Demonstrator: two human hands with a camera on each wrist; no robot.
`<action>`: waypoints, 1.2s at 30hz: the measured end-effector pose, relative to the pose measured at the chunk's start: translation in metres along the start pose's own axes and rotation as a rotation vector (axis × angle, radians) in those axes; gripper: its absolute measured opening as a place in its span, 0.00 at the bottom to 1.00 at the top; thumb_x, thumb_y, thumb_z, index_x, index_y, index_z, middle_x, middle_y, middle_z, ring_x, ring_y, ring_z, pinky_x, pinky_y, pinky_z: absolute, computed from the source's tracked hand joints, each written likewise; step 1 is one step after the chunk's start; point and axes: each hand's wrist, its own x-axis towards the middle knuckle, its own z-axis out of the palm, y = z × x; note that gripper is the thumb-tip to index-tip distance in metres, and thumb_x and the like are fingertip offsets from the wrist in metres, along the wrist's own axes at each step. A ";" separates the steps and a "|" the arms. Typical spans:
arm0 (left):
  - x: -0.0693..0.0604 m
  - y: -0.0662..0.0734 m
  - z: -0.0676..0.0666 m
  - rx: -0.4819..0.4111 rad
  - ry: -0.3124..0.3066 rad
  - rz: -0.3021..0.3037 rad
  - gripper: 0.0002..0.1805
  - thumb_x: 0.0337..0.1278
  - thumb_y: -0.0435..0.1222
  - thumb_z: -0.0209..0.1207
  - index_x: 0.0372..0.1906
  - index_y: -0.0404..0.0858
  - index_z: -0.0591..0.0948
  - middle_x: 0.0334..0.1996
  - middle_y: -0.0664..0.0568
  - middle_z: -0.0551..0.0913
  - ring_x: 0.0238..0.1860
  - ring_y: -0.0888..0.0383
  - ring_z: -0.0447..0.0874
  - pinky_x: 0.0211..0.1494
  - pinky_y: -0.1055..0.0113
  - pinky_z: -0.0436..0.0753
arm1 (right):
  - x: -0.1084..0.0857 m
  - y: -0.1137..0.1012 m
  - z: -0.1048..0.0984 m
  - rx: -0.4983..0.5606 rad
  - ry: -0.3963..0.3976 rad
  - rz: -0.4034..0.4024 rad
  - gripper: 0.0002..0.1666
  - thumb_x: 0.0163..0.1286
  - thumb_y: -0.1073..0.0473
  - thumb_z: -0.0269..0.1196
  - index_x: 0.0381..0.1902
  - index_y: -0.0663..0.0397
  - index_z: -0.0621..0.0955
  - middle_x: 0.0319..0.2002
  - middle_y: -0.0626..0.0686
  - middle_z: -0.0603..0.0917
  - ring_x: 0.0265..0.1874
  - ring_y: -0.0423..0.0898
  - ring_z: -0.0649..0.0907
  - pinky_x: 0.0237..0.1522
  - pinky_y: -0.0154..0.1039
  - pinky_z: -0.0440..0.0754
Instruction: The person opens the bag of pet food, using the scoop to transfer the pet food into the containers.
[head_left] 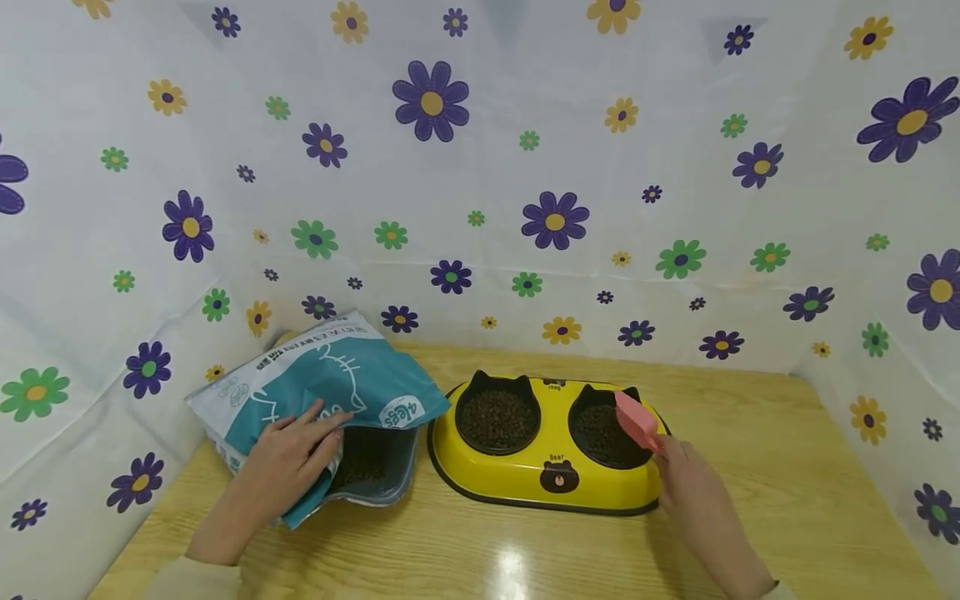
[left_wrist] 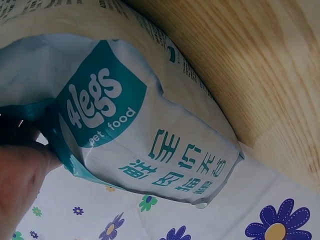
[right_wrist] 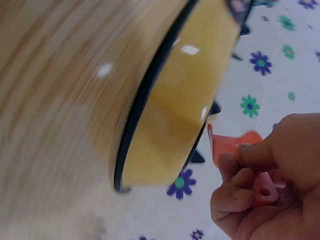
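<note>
My left hand (head_left: 292, 450) grips the rim of a teal and white pet food bag (head_left: 300, 375). The bag lies on its side with its mouth toward me, and dark kibble (head_left: 360, 468) shows inside. In the left wrist view, the thumb and fingers pinch the bag's teal edge (left_wrist: 50, 132). My right hand (head_left: 693, 487) holds a small pink scoop (head_left: 637, 421) by its handle, tilted over the right bowl (head_left: 600, 429) of a yellow double feeder (head_left: 487, 479). Brown kibble lies in that bowl. More fills the left bowl (head_left: 498, 417). The scoop's inside is hidden.
The feeder stands on a wood-grain table (head_left: 450, 550), to the right of the bag. A white cloth (head_left: 480, 175) with printed flowers hangs behind the table and along both sides.
</note>
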 end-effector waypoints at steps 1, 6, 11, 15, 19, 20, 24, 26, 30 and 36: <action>0.000 0.000 0.000 0.001 -0.005 -0.005 0.18 0.76 0.39 0.55 0.63 0.43 0.84 0.58 0.45 0.87 0.66 0.35 0.79 0.60 0.31 0.77 | 0.000 -0.001 0.000 0.065 0.004 0.009 0.10 0.72 0.70 0.61 0.50 0.69 0.77 0.26 0.54 0.78 0.20 0.42 0.71 0.21 0.36 0.73; 0.002 0.002 -0.002 0.004 -0.036 -0.035 0.18 0.77 0.40 0.53 0.64 0.43 0.83 0.60 0.44 0.86 0.67 0.35 0.78 0.61 0.31 0.76 | 0.001 -0.017 -0.006 0.599 -0.229 0.239 0.13 0.82 0.60 0.53 0.53 0.66 0.76 0.23 0.50 0.73 0.16 0.38 0.66 0.18 0.31 0.66; 0.001 0.003 0.000 -0.002 -0.042 -0.041 0.18 0.78 0.41 0.53 0.64 0.44 0.83 0.61 0.44 0.85 0.68 0.35 0.77 0.62 0.31 0.76 | 0.004 -0.038 -0.006 0.970 -0.520 0.408 0.21 0.85 0.53 0.47 0.57 0.68 0.72 0.24 0.49 0.72 0.15 0.39 0.60 0.17 0.29 0.60; -0.001 0.003 0.001 -0.009 -0.035 -0.043 0.18 0.78 0.41 0.53 0.64 0.44 0.83 0.61 0.45 0.85 0.68 0.36 0.77 0.62 0.31 0.75 | 0.005 -0.062 0.006 1.116 -0.658 0.334 0.22 0.84 0.52 0.49 0.53 0.71 0.72 0.23 0.47 0.72 0.14 0.39 0.60 0.17 0.28 0.59; -0.001 0.002 0.000 -0.014 -0.012 -0.033 0.18 0.77 0.40 0.54 0.63 0.44 0.84 0.59 0.45 0.86 0.67 0.35 0.78 0.62 0.31 0.75 | 0.008 -0.094 0.023 1.174 -0.749 0.254 0.20 0.84 0.52 0.49 0.46 0.69 0.72 0.22 0.47 0.71 0.13 0.38 0.58 0.15 0.28 0.57; 0.000 0.002 0.000 -0.014 -0.008 -0.029 0.18 0.77 0.39 0.54 0.63 0.43 0.84 0.59 0.44 0.86 0.67 0.35 0.78 0.61 0.31 0.75 | 0.009 -0.102 0.027 1.180 -0.766 0.240 0.20 0.84 0.53 0.49 0.44 0.69 0.72 0.22 0.47 0.70 0.12 0.38 0.58 0.15 0.28 0.57; 0.001 0.004 -0.001 -0.017 0.002 -0.012 0.18 0.76 0.39 0.55 0.63 0.43 0.84 0.58 0.44 0.87 0.66 0.34 0.79 0.60 0.30 0.76 | 0.014 -0.135 0.042 1.184 -0.813 0.221 0.20 0.85 0.54 0.48 0.43 0.68 0.74 0.20 0.47 0.69 0.12 0.39 0.57 0.15 0.29 0.56; 0.002 0.004 -0.001 -0.014 0.008 -0.006 0.17 0.75 0.38 0.55 0.62 0.42 0.84 0.58 0.44 0.87 0.66 0.34 0.79 0.60 0.30 0.76 | 0.017 -0.149 0.049 1.189 -0.822 0.230 0.20 0.84 0.53 0.49 0.43 0.68 0.75 0.19 0.47 0.69 0.12 0.40 0.57 0.15 0.30 0.56; 0.002 0.004 0.000 -0.001 0.010 -0.004 0.17 0.75 0.38 0.56 0.62 0.42 0.84 0.58 0.43 0.87 0.65 0.34 0.79 0.60 0.30 0.76 | 0.024 -0.172 0.060 1.196 -0.813 0.259 0.21 0.84 0.53 0.50 0.42 0.69 0.77 0.19 0.48 0.68 0.12 0.41 0.56 0.14 0.31 0.55; 0.001 0.004 0.000 -0.001 0.000 -0.020 0.18 0.75 0.39 0.56 0.62 0.43 0.84 0.59 0.43 0.86 0.66 0.34 0.79 0.61 0.30 0.76 | 0.031 -0.192 0.072 1.159 -0.772 0.229 0.22 0.83 0.52 0.52 0.42 0.70 0.79 0.18 0.48 0.68 0.11 0.41 0.56 0.13 0.32 0.55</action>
